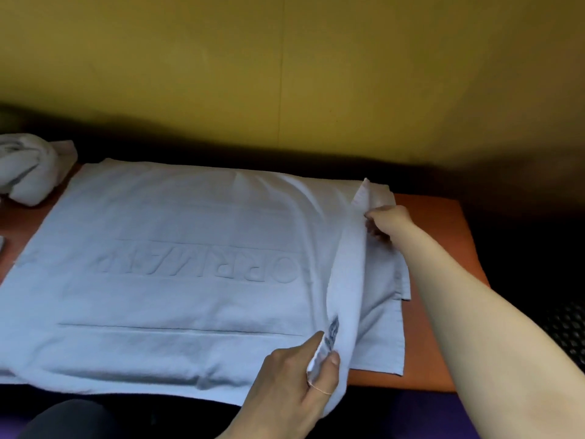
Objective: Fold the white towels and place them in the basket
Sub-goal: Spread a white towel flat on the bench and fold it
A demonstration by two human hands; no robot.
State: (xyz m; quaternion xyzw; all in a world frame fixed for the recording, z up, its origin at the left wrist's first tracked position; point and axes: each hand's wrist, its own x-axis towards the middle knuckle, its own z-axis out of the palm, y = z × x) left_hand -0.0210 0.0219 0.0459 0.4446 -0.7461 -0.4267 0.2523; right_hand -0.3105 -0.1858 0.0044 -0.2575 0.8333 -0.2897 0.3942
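Note:
A large white towel [164, 264] with raised lettering lies spread across the orange table [443, 280]. Its right edge is lifted off the table into a ridge. My left hand [304, 372] pinches the near corner of that raised edge, beside a blue label. My right hand [384, 221] grips the far corner of the same edge, with the forearm stretched over the table's right side. A second layer of the towel lies flat under the lifted edge. No basket is in sight.
A crumpled white towel [28, 166] sits at the table's far left corner. A yellow wall [285, 74] rises just behind the table. A dark mesh object [566, 324] shows at the right edge. My dark knee [69, 419] is below the front edge.

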